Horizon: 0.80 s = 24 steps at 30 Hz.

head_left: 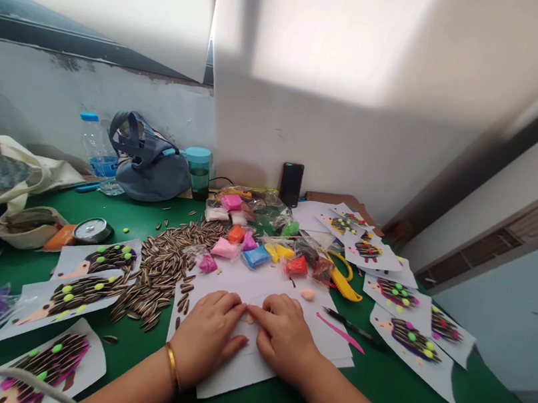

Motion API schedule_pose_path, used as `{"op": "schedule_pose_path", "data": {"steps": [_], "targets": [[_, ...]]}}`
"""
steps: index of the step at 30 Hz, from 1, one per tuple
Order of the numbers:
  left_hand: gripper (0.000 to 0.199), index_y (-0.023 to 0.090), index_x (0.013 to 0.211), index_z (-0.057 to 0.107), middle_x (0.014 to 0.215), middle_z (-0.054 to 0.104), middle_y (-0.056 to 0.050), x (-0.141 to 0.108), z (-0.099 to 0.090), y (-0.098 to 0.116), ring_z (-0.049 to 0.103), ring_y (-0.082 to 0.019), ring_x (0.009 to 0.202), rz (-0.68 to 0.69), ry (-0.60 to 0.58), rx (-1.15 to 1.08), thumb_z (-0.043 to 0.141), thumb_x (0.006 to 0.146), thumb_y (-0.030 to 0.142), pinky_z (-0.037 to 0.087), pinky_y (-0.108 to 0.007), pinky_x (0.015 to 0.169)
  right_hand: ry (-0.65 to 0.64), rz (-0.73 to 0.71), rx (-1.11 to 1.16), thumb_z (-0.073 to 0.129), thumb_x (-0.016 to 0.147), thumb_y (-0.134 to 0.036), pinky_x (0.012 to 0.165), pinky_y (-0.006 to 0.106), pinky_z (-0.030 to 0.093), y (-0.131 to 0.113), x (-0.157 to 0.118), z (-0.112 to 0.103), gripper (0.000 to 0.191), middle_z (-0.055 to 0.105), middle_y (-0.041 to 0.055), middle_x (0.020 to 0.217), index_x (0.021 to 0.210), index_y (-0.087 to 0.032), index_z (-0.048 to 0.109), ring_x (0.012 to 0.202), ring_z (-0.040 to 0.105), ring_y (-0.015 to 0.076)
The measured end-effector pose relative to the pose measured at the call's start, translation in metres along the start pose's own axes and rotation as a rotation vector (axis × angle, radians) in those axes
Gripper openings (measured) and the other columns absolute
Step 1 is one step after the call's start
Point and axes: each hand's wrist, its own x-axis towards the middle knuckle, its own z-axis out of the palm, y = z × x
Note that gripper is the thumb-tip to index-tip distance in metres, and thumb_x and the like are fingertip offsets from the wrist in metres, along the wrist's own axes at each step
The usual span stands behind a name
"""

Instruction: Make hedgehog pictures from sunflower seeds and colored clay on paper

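My left hand (212, 328), with a gold bangle at the wrist, rests on a white sheet of paper (221, 383). My right hand (282, 335) lies on the same sheet, and the index fingertips of both hands meet over a small piece of peach clay (250, 318). The fingers of both hands are curled and pressed down around it. Behind my right hand sits a larger peach clay lump (307, 294). A pink strip tool (343, 334) and a black pen (349, 324) lie to the right.
Sunflower seeds (159, 259) are piled at left. Bagged coloured clay (255, 256) and yellow scissors (345, 283) lie behind the hands. Seed-covered hedgehog pictures (413, 337) flank both sides. A phone (290, 184), a cup (197, 170) and a blue bag (153, 167) stand by the wall.
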Motion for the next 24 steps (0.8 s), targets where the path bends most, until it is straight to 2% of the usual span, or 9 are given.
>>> {"op": "schedule_pose_path", "data": {"steps": [8, 14, 19, 24], "targets": [[0.041, 0.018, 0.118, 0.061, 0.117, 0.062, -0.01, -0.0013, -0.0005, 0.0008, 0.055, -0.029, 0.109, -0.01, -0.003, -0.004, 0.072, 0.08, 0.03, 0.046, -0.048, 0.098, 0.022, -0.001, 0.008, 0.056, 0.078, -0.01, 0.081, 0.036, 0.031, 0.0004, -0.0013, -0.0009, 0.034, 0.055, 0.0041, 0.095, 0.106, -0.025, 0.069, 0.09, 0.047, 0.0209], [0.042, 0.018, 0.118, 0.061, 0.116, 0.062, -0.01, -0.0003, 0.0008, -0.0004, 0.055, -0.029, 0.108, -0.007, 0.006, -0.007, 0.072, 0.079, 0.03, 0.046, -0.048, 0.098, -0.01, -0.037, -0.014, 0.058, 0.077, -0.012, 0.079, 0.036, 0.03, 0.0011, -0.0012, -0.0013, 0.038, 0.055, 0.0033, 0.094, 0.111, -0.027, 0.068, 0.089, 0.046, 0.0209], [0.041, 0.018, 0.117, 0.061, 0.116, 0.062, -0.01, -0.0005, 0.0006, -0.0003, 0.055, -0.029, 0.108, 0.003, 0.009, -0.005, 0.072, 0.079, 0.03, 0.047, -0.048, 0.097, 0.012, -0.013, 0.01, 0.057, 0.078, -0.011, 0.081, 0.035, 0.031, -0.0007, -0.0018, -0.0024, 0.035, 0.055, 0.0034, 0.094, 0.108, -0.026, 0.068, 0.09, 0.047, 0.0208], [0.043, 0.017, 0.119, 0.061, 0.117, 0.062, -0.01, -0.0014, 0.0003, 0.0007, 0.055, -0.029, 0.109, 0.001, 0.01, -0.003, 0.072, 0.079, 0.029, 0.046, -0.049, 0.098, -0.025, -0.023, -0.012, 0.057, 0.078, -0.012, 0.082, 0.036, 0.032, -0.0032, -0.0014, -0.0023, 0.04, 0.056, 0.0044, 0.097, 0.115, -0.025, 0.066, 0.091, 0.046, 0.0218]]}}
